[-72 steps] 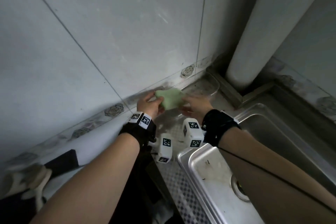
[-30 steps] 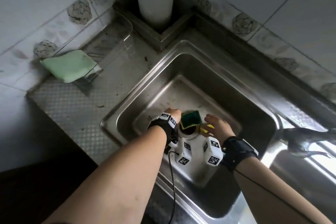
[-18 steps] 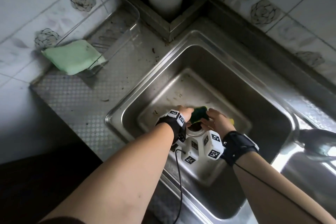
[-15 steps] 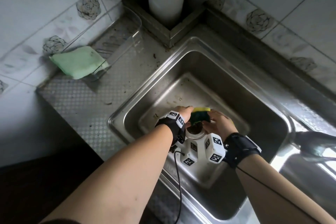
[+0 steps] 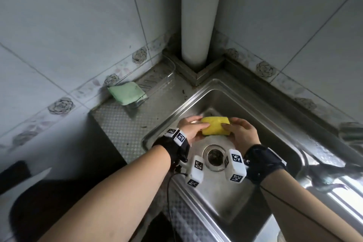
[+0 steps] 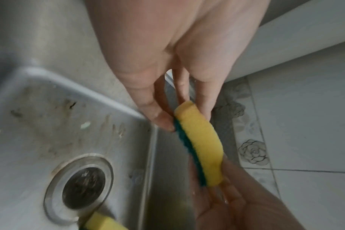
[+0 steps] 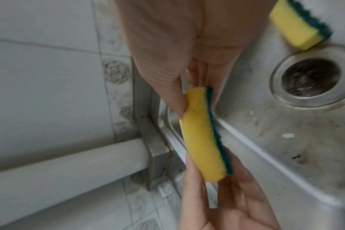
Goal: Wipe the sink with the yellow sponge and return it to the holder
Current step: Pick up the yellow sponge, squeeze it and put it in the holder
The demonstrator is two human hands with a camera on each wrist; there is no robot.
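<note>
Sponge, yellow, dark green scouring face on one side: held lifted above the sink basin, bowed between two hands, yellow face up in the head view. Left hand pinches one end, thumb on the yellow face, fingers beneath on the green side. Right hand pinches the other end, fingers curled round it.

Second sponge, same yellow and green: lying on the sink floor just beside the drain, seen only in the wrist views; in the head view it is hidden behind the wrist gear.

Sink: stainless steel, set in a tiled corner, floor marked with dark streaks and small pale specks.

Holder: clear plastic tray on the patterned steel counter, against the left wall, well apart from the hands.

Cloth, pale green: folded, lying over the near end of the holder.

Pipe, white: upright in the corner behind the sink, boxed at its foot by a steel surround.

Wall tiles: pale, with a border strip of rose motifs.

Tap: at the right edge, blurred.

Wristbands, black, on both wrists, carrying white cubes printed with black square-code markers; a thin black cable hangs from the left one.

Lettering or brand marks: none legible on any item
</note>
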